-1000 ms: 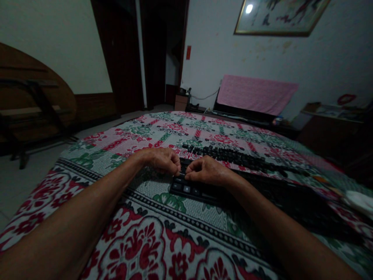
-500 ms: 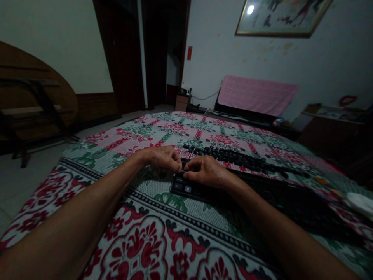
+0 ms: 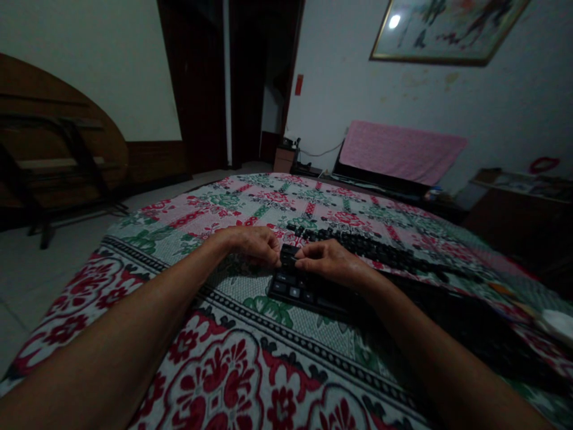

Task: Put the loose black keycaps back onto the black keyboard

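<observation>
The left hand [image 3: 258, 245] and right hand [image 3: 330, 261] are at the keyboard [image 3: 293, 292], near keys [image 3: 373, 249], whether their fingers grip anything unclear.

We count two hands [image 3: 257, 245] [image 3: 331, 261] — one keyboard [image 3: 295, 292] beneath them. Beyond them, we see one pink towel [image 3: 403, 150] and one framed picture [image 3: 447, 33].

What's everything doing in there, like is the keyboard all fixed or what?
Keyboard, lying flat, some keys on
Black keycaps, loose, in a long cluster
Left hand, curled
Right hand, bent in a pinch
Patterned cloth, spread out
Pink towel, draped
Round wooden table, on its edge
Framed picture, hung up
</observation>
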Tool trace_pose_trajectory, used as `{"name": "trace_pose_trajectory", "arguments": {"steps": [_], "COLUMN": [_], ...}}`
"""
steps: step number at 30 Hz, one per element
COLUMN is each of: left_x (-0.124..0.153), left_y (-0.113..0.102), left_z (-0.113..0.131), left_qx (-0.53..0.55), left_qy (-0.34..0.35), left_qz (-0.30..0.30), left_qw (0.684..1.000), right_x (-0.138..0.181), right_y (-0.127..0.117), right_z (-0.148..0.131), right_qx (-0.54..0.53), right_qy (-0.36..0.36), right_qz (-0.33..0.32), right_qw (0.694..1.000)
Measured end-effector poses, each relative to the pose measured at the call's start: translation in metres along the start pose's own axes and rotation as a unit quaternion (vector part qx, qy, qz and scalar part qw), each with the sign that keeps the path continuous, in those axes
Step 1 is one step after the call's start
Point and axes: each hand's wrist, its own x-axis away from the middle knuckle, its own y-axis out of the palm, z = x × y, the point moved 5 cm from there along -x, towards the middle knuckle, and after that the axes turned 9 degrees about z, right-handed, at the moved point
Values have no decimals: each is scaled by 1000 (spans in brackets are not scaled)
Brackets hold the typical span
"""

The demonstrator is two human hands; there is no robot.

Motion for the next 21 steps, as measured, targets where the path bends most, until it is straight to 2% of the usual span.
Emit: {"name": "trace_pose_trajectory", "arguments": {"steps": [9,21], "left_x": [2,0], "left_y": [6,5], "left_z": [2,-4], "left_qx": [-32,-30], "left_qy": [-3,-15], "left_qz": [-32,-38], "left_qw": [999,999], "right_x": [1,0], "right_y": [-1,0], "right_z": [3,5], "right_qx": [-42,-89], "right_qy": [11,26], "right_qz": [-19,-33], "right_qw": [999,995]}}
